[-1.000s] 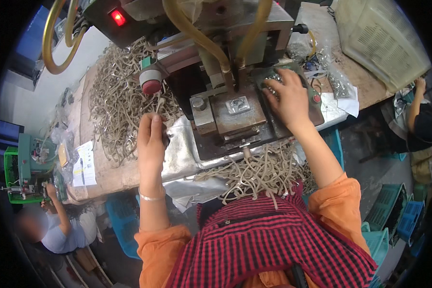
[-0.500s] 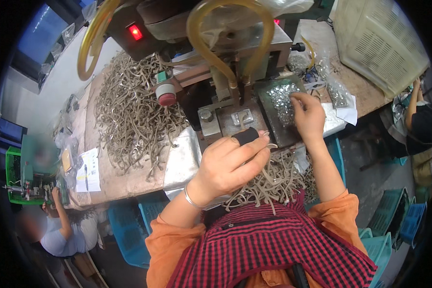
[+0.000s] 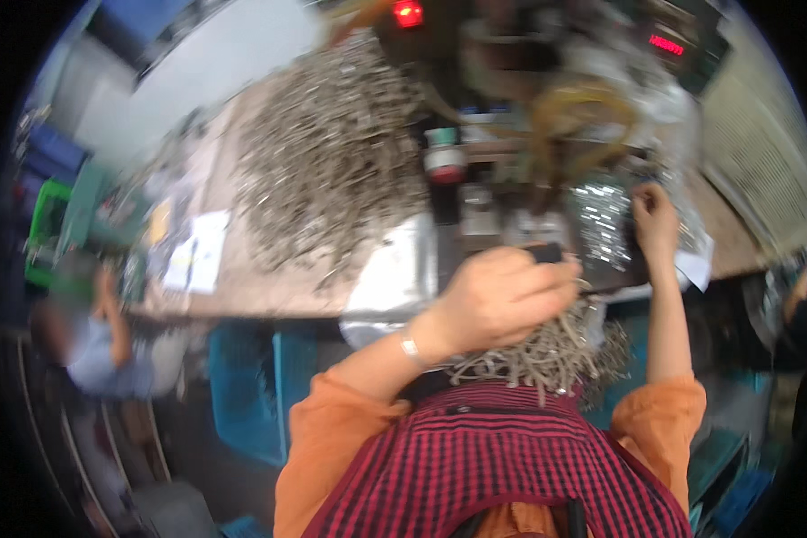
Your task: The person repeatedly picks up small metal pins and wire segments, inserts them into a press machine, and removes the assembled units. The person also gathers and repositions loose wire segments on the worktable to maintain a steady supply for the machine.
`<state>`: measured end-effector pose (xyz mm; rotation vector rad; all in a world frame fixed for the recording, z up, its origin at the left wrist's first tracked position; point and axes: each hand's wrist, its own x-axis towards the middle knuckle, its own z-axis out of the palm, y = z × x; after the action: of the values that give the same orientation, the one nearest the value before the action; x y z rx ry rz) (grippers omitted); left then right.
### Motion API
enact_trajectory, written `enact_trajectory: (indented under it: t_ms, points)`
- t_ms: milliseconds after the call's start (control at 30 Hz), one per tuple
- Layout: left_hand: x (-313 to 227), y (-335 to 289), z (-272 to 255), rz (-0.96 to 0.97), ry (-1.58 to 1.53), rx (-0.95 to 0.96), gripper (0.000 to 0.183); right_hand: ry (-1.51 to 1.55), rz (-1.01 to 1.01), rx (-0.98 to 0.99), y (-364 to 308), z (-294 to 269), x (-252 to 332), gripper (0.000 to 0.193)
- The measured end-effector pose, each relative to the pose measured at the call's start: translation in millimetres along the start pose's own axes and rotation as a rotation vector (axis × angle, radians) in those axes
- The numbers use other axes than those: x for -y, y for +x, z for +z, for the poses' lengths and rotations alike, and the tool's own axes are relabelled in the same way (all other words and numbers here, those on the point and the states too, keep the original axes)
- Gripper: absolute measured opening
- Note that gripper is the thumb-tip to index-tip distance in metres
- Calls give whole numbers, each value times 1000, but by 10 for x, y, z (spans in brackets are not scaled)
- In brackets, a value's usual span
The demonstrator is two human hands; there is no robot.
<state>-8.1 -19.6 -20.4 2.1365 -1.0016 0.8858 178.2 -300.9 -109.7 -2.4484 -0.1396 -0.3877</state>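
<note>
My left hand (image 3: 511,296) is closed in front of the machine's work plate, a black sleeve (image 3: 545,253) on one finger. Its fingers pinch a thin curved metal part, of which only a small blurred end shows. My right hand (image 3: 656,224) is at the right side of a dark tray (image 3: 620,276), its fingertips bent together; whatever they might hold is too small to see. Small shiny metal pieces (image 3: 601,224) lie in the tray. Below my left hand, a heap of curved grey metal parts (image 3: 547,359) rests against my checked apron.
A larger pile of curved metal parts (image 3: 332,161) covers the table's left. The machine has a red button (image 3: 445,173) and a yellow hose (image 3: 587,103). A blue basket (image 3: 249,394) stands below the edge, a pale crate (image 3: 762,134) at right. Another person (image 3: 108,345) sits far left.
The whole view has swung, so the bench and machine appear farther right, and blurred. My right hand's fingertips have drawn from over the shiny pieces to the tray's right side. My left hand remains closed.
</note>
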Motion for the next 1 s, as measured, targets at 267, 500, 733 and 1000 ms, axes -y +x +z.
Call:
enact_trajectory:
  t_ms: [267,500,733,1000]
  points:
    - [-92,-691,-521,-374,427,-399,24,392,-106,-20,-485,197,456,18]
    - [1070,-1299,-1611,-723,938,158,26,416,-202,3,-474,227,822,16]
    - [1729,-1932,-1438,-813,688,-259,17,357,-130,-92,-756,-53,406,12]
    - [1862,-1691,-1181,-948,261,-848,14,736,-282,142,-619,-322,1322,26]
